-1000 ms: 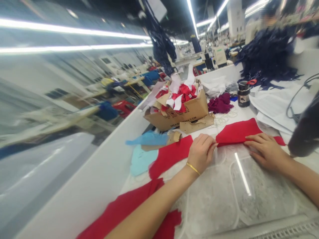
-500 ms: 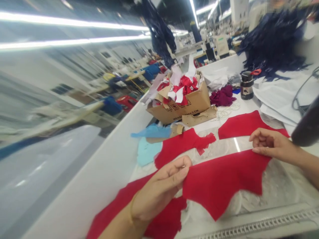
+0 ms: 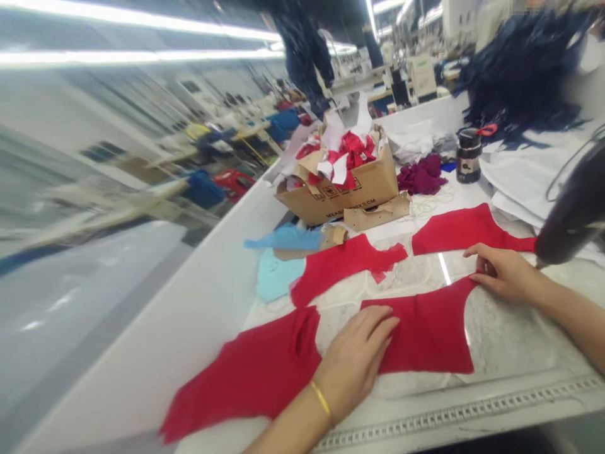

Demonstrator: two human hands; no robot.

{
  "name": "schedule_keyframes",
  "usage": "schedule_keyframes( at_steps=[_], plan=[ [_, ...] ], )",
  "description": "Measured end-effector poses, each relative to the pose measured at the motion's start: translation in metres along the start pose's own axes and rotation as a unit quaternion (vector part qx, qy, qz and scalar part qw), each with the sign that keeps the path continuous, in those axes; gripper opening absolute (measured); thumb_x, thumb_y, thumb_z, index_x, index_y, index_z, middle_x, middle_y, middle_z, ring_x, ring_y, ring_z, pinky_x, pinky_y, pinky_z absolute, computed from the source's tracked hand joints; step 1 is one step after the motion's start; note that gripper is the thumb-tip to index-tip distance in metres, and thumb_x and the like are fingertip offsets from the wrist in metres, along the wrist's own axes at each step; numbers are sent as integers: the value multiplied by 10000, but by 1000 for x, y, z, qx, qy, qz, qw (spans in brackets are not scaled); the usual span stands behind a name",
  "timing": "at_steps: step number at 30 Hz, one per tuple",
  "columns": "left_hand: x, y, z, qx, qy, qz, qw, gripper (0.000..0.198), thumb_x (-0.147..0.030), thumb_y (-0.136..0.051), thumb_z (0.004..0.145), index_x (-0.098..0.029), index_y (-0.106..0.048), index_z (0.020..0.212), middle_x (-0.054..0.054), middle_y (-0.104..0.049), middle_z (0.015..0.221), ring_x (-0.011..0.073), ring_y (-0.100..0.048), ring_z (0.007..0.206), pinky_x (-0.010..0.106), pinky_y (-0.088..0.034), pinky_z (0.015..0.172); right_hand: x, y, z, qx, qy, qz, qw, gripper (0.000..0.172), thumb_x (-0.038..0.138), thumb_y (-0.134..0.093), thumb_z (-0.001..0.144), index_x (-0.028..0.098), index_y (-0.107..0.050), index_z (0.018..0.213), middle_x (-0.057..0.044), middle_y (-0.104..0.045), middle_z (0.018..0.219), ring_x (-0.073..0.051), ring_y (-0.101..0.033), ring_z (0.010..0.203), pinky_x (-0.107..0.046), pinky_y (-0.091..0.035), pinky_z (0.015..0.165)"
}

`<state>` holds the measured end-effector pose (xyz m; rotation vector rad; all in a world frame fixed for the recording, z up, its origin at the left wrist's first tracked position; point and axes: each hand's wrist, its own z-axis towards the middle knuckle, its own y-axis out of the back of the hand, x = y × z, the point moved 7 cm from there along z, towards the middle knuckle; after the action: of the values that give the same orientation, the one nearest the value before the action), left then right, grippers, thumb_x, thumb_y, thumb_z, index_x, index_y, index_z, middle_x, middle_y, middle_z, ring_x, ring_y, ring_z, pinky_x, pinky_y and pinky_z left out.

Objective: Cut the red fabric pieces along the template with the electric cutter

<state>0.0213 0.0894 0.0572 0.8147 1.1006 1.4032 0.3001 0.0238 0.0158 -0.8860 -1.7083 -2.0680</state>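
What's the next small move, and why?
Probably use the right hand to smooth down the upper right corner of the curve-edged red fabric panel between both hands: that hand is at the corner, the left hand rests on the panel's left part, and most fabric appears flat on the pale tabletop.

Your one cam's on your head: looks fwd & down from close above the near side of the tabletop [image 3: 515, 334], reaching ceiling lights [image 3: 142, 57] far L.

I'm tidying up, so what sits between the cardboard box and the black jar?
Crumpled maroon cloth and a small blue item, in the head view.
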Motion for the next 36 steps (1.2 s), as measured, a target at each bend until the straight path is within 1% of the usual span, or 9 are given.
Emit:
schedule_keyframes(
  at_steps=[5, 9, 14, 20, 25, 28, 30, 33, 36],
  plan=[
    [-18, 5, -3, -18, -23, 19, 999, 248, -103, -409, 1042, -135, -614, 1178, 127, -700, 1099, 237, -678, 1003, 337, -597, 887, -8, 4, 1, -24, -22, -44, 999, 346, 142, -652, 826, 247, -630, 1155, 26, -672, 753, -150, -592, 601, -269, -458, 620],
    [-15, 9, -3, -24, -14, -3, 1000, 237, -132, -432, 1048, -141, -619, 1193, 121, -705, 1091, 230, -680, 1006, 343, -596, 905, -10, 11, 1, -57, -20, -70, 996, 323, 139, -649, 803, 237, -644, 1111, 11, -692, 810, -145, -600, 605, -268, -450, 604],
    [17, 1, 12, -8, 37, -5, 999, 240, -161, -455, 1034, -178, -654, 1168, 110, -707, 1072, 234, -675, 985, 369, -596, 887, -8, 18, -1, -97, -11, -45, 994, 238, 220, -620, 822, 227, -652, 1057, -18, -695, 904, -134, -597, 582, -276, -470, 578],
    [59, -20, 44, 49, 74, 67, 994, 246, -185, -483, 995, -157, -696, 1112, 119, -685, 1016, 248, -638, 928, 381, -573, 829, -6, 20, -2, -118, 8, -27, 993, 148, 285, -612, 826, 225, -656, 954, -31, -689, 857, -137, -572, 539, -282, -446, 530],
    [81, -36, 79, 76, 109, 94, 987, 194, -189, -534, 977, -185, -723, 1018, 102, -659, 957, 249, -610, 925, 363, -524, 801, -4, 20, -2, -113, 9, -27, 993, 148, 303, -590, 835, 217, -658, 934, -42, -688, 869, -140, -577, 543, -289, -467, 539],
    [90, -36, 90, 87, 127, 106, 982, 184, -153, -555, 944, -190, -726, 1000, 98, -653, 950, 254, -606, 937, 364, -505, 798, -1, 21, -3, -110, 16, -28, 993, 147, 300, -582, 839, 217, -661, 931, -42, -689, 877, -137, -582, 541, -284, -469, 536],
    [93, -30, 88, 91, 139, 113, 980, 155, -161, -583, 926, -194, -722, 985, 87, -650, 933, 256, -605, 936, 362, -495, 793, 1, 21, -3, -112, 26, -26, 993, 148, 297, -578, 842, 216, -663, 931, -46, -694, 888, -134, -586, 539, -279, -467, 525],
    [96, -20, 74, 94, 158, 125, 975, 87, -243, -637, 915, -188, -705, 910, 80, -646, 903, 262, -604, 911, 366, -479, 764, 3, 20, -4, -109, 42, -25, 993, 147, 292, -574, 850, 212, -664, 936, -55, -699, 894, -133, -586, 531, -275, -467, 512],
    [97, -18, 56, 97, 172, 131, 971, 151, -326, -679, 901, -191, -685, 835, 74, -641, 866, 260, -601, 864, 359, -459, 717, 4, 17, -5, -99, 48, -26, 994, 146, 293, -571, 851, 212, -663, 929, -61, -698, 893, -134, -583, 521, -279, -470, 504]
  ],
)
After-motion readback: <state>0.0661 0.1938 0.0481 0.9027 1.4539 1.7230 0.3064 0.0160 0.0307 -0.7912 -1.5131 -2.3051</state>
